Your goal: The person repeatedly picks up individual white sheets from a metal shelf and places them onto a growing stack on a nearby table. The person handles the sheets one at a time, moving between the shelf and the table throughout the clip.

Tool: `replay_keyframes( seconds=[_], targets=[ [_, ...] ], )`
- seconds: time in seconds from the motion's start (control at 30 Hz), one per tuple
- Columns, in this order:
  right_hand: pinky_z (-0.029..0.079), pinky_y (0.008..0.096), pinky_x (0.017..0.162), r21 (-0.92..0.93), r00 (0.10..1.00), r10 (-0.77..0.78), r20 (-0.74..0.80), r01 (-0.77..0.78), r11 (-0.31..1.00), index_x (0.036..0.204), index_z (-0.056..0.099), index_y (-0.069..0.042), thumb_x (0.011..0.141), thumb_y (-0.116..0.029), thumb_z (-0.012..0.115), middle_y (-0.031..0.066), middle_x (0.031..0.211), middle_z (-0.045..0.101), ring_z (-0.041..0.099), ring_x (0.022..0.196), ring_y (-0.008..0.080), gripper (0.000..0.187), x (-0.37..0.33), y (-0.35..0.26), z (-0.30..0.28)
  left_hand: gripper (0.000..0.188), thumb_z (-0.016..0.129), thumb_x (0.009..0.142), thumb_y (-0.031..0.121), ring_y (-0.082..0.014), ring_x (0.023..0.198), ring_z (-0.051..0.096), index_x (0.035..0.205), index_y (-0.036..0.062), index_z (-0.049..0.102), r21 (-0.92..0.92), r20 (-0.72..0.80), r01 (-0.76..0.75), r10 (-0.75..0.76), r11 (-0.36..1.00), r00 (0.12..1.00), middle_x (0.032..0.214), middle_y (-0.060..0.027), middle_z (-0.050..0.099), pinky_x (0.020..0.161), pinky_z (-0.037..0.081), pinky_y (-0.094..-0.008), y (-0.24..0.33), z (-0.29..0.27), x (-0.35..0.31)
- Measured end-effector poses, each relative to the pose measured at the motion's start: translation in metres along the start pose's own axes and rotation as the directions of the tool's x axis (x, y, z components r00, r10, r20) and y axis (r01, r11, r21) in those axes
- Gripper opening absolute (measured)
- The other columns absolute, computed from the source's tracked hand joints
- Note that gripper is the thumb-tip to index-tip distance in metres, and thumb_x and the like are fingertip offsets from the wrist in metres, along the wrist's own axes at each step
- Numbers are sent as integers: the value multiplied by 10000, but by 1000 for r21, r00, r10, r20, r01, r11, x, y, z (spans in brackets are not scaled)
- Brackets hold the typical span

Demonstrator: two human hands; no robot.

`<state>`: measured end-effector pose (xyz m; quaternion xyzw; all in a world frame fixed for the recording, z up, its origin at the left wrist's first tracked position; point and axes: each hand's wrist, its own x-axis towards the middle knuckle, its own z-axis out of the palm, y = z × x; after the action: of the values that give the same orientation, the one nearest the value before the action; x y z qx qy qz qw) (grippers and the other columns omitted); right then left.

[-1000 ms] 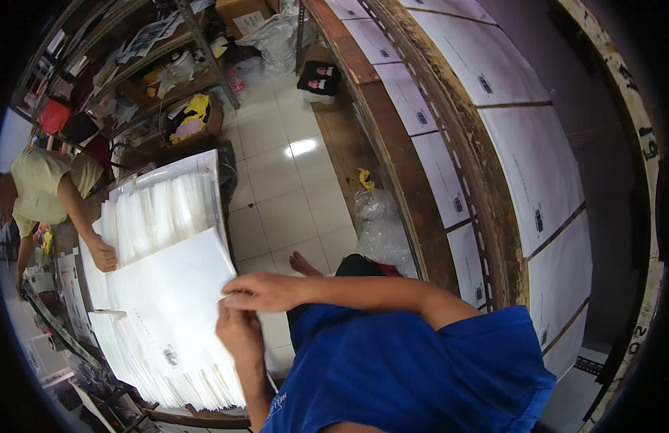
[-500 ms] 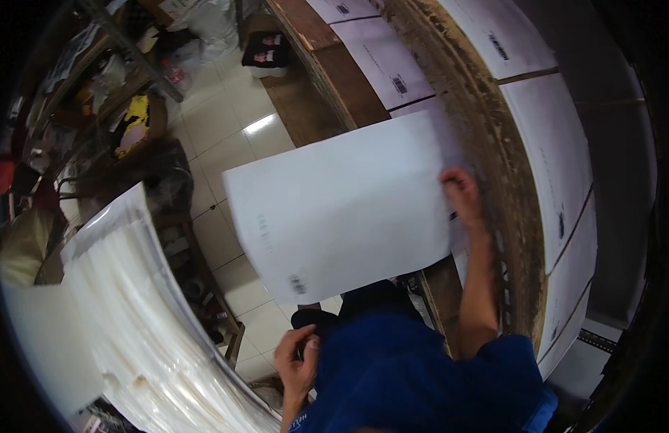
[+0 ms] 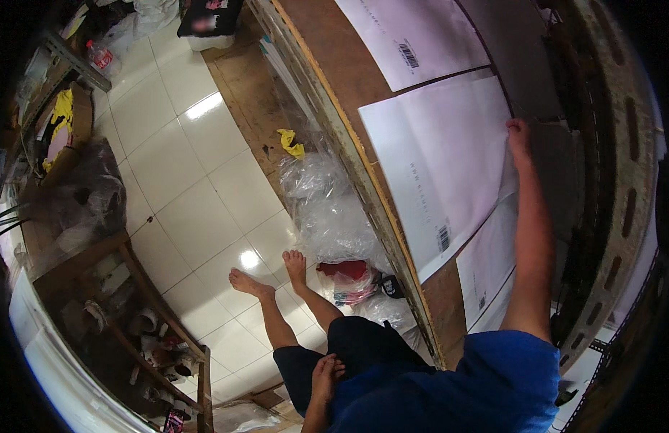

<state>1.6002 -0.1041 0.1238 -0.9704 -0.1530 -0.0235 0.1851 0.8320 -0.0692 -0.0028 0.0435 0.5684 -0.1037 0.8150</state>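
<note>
A large white printed sheet (image 3: 442, 166), with a small barcode near one corner, lies over a brown wooden shelf board on my right. My right hand (image 3: 519, 143) reaches out to the sheet's far right corner and pinches it, fingers closed. Similar white sheets lie on the same board: one farther sheet (image 3: 421, 36), and a nearer sheet (image 3: 486, 270) partly covered by the held one. Low by my lap, my left hand (image 3: 326, 375) rests with its fingers curled in and nothing visible in them.
The shelf's front edge (image 3: 356, 169) runs along my right, with a slotted metal upright (image 3: 623, 180) beyond my arm. Clear plastic wrap (image 3: 331, 209) fills the space beneath. At left stand a wooden rack (image 3: 161, 303) and a white stack (image 3: 56, 361). Tiled floor (image 3: 186, 166) lies between.
My right hand has carried the white sheet from in front of me rightward onto the shelf. My view has turned to the right, and the white stack has slipped toward the left rim.
</note>
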Motion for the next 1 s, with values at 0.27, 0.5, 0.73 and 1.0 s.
replay_keyframes(
  seconds=[0.27,0.5,0.73,1.0],
  targets=[
    [483,337,809,-192,991,-41,-130,15,981,926,670,-1,841,-131,625,110,911,675,626,881,217,161,44,7,-5,257,494,988,178,-175,833,616,1154,-14,538,88,-115,-12,22,996,993,949,-105,610,767,525,-292,6,6,9],
    [479,337,810,-226,977,-66,-202,20,974,923,676,-7,842,-125,623,103,919,672,626,879,215,153,63,24,-19,265,482,993,169,-184,841,622,1165,-27,528,97,-79,-44,52,994,996,952,-114,608,777,527,-290,4,10,13],
    [470,342,804,-229,984,-92,-155,55,972,929,657,-46,842,-102,568,84,907,664,623,881,221,136,78,42,-19,267,473,994,156,-186,846,629,1178,-32,520,117,-94,-29,40,993,995,957,-114,609,775,529,-290,5,8,10],
    [462,356,871,-215,878,-135,-459,38,976,988,627,-20,875,-115,526,110,1005,658,608,962,231,179,19,-49,3,268,487,990,157,-181,830,634,1175,-30,536,167,-87,-57,72,984,994,965,-116,623,770,529,-283,2,8,8]
  ],
)
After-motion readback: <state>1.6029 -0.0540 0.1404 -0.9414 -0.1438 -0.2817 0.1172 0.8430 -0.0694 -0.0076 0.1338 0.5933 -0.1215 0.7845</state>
